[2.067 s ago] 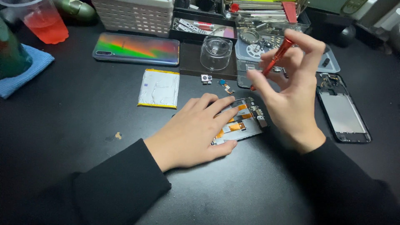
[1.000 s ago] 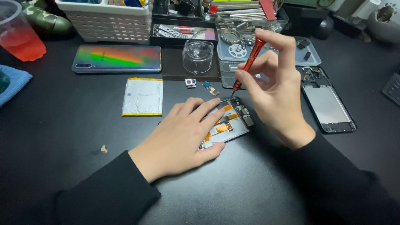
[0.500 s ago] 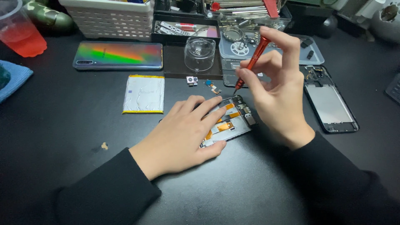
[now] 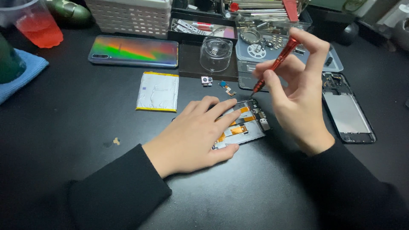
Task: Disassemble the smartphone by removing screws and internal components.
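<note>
My left hand point(image 4: 196, 136) lay spread flat over the opened phone chassis point(image 4: 243, 125), pinning it to the black surface point(image 4: 76, 140), while my right hand point(image 4: 298, 98) pinched a slim red screwdriver point(image 4: 276, 64) between thumb and fingertips, its tip raised just above the chassis's far end. The chassis looked light, thin and fragile, its orange ribbon cables exposed, so I judged it best held by the frame edges, away from those cables. The screwdriver seemed light, stiff and slick, best gripped near mid-shaft as I had it.
</note>
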